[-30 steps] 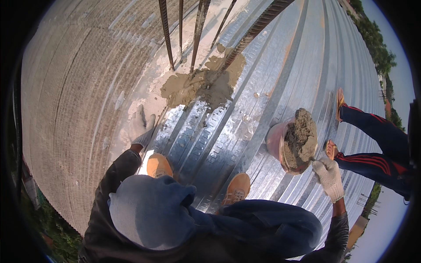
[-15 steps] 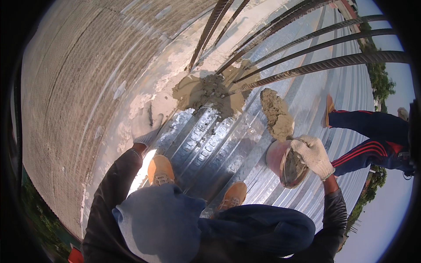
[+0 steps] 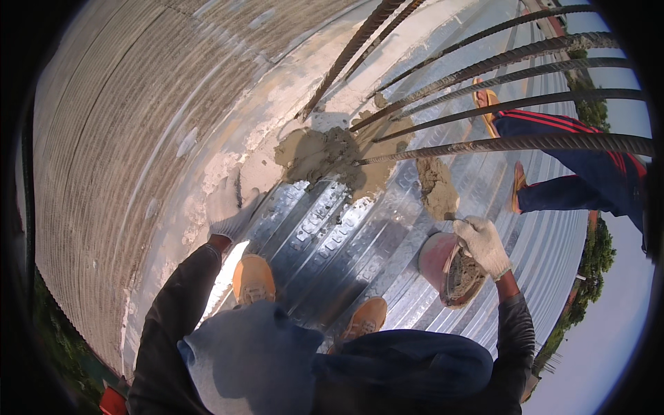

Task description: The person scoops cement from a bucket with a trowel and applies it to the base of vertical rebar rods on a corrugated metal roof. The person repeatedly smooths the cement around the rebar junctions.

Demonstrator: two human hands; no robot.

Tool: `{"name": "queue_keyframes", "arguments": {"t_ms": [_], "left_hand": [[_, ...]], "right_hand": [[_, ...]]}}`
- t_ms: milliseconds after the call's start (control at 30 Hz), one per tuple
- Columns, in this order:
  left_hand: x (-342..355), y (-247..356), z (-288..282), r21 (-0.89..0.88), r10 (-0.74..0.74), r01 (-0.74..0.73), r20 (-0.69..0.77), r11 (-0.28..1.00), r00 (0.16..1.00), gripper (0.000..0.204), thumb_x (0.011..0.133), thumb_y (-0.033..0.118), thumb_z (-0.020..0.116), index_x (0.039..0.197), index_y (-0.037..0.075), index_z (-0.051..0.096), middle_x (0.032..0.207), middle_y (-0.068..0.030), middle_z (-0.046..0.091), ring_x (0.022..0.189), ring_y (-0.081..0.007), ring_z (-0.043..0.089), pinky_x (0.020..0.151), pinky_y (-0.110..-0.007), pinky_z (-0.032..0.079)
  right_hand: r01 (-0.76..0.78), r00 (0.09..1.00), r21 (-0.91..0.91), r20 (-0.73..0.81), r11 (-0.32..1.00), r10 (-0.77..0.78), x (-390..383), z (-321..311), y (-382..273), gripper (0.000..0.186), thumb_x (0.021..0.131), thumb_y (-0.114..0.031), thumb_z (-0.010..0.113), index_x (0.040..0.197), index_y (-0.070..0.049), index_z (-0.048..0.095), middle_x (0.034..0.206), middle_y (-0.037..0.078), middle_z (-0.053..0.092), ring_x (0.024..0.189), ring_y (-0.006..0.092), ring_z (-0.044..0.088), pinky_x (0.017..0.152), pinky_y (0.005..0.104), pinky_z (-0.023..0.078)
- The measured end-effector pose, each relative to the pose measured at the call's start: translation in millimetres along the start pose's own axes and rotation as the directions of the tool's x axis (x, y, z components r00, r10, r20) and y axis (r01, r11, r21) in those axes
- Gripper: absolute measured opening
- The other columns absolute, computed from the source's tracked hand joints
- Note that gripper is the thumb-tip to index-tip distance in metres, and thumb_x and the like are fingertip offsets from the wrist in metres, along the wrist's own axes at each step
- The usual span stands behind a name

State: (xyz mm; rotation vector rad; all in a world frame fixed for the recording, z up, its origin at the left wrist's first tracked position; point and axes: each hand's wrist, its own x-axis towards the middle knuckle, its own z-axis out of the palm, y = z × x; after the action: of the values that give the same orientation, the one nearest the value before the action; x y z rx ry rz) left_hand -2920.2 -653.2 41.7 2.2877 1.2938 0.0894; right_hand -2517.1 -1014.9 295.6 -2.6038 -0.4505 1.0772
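Observation:
My left hand (image 3: 233, 207), in a pale work glove with a dark mark, rests on the whitish ledge with its fingers stretched out. My right hand (image 3: 482, 245), gloved too, is closed beside the upper rim of a reddish bucket (image 3: 437, 257). What it grips is mostly hidden; a small dark end shows by the fingers. The bucket leans over, grey-brown mortar (image 3: 465, 277) inside it. Just beyond lies a lump of mortar (image 3: 438, 194) on the ribbed metal decking (image 3: 304, 256). More wet mortar (image 3: 321, 155) is spread round the feet of the steel bars.
Several ribbed steel bars (image 3: 505, 144) rise from the mortar and lean across the upper right. A rough, ridged concrete surface (image 3: 131, 138) fills the left. My tan shoes (image 3: 254, 278) stand on the decking. Another person in dark striped trousers (image 3: 574, 194) is at the right.
My right hand has shifted up and left from over the bucket's mouth toward the mortar lump. My left hand stays on the ledge. The other person's legs have moved into a wider stride.

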Motion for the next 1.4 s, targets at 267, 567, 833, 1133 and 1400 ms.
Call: {"name": "queue_keyframes", "arguments": {"t_ms": [267,567,833,1133,1400], "left_hand": [[5,-3,2,-0.013,0.013,-0.013,-0.006,1.000,1.000,0.082,0.103,0.054,0.075,0.170,0.011,0.056,0.126,-0.0267,0.077,0.113,-0.0476,0.077,0.099,-0.059,0.061],[2,1,-5,0.028,-0.042,0.040,0.041,0.999,0.998,0.083,0.102,0.052,0.075,0.170,0.008,0.056,0.135,-0.0283,0.076,0.121,-0.0483,0.076,0.106,-0.058,0.059],[2,-5,8,0.082,0.005,-0.001,-0.051,0.997,0.999,0.085,0.103,0.057,0.075,0.172,0.012,0.055,0.130,-0.0262,0.076,0.115,-0.0469,0.078,0.102,-0.058,0.061],[2,4,-1,0.041,-0.032,0.031,0.020,0.999,0.999,0.085,0.102,0.056,0.075,0.170,0.009,0.056,0.133,-0.0292,0.075,0.120,-0.0478,0.075,0.105,-0.058,0.059],[0,5,-2,0.047,-0.007,0.007,-0.005,0.999,1.000,0.085,0.103,0.054,0.075,0.170,0.006,0.056,0.137,-0.0299,0.074,0.125,-0.0486,0.074,0.108,-0.058,0.058]], "right_hand": [[0.172,0.957,-0.279,-0.181,0.945,-0.228,41,-10,-14,0.037,0.109,-0.034,0.072,0.099,0.001,0.074,0.077,0.009,0.069,0.068,0.0259,0.064,0.070,0.0428,0.054],[0.308,0.576,-0.837,-0.214,0.452,-0.789,128,64,-81,0.028,0.110,-0.034,0.074,0.123,-0.009,0.078,0.097,0.017,0.080,0.091,0.0443,0.079,0.077,0.0552,0.062],[0.395,0.596,-0.745,-0.237,0.537,-0.767,135,69,-63,0.030,0.111,-0.032,0.072,0.131,-0.010,0.073,0.101,0.017,0.080,0.096,0.0424,0.080,0.079,0.0553,0.062],[0.321,0.706,-0.787,-0.171,0.526,-0.687,190,92,-85,0.028,0.111,-0.035,0.071,0.121,-0.010,0.079,0.115,0.020,0.079,0.107,0.0436,0.079,0.084,0.0567,0.063],[0.419,0.661,-0.829,0.000,0.370,-0.750,199,100,-101,0.032,0.110,-0.036,0.071,0.112,-0.007,0.084,0.104,0.022,0.081,0.100,0.0450,0.080,0.087,0.0568,0.063]]}}
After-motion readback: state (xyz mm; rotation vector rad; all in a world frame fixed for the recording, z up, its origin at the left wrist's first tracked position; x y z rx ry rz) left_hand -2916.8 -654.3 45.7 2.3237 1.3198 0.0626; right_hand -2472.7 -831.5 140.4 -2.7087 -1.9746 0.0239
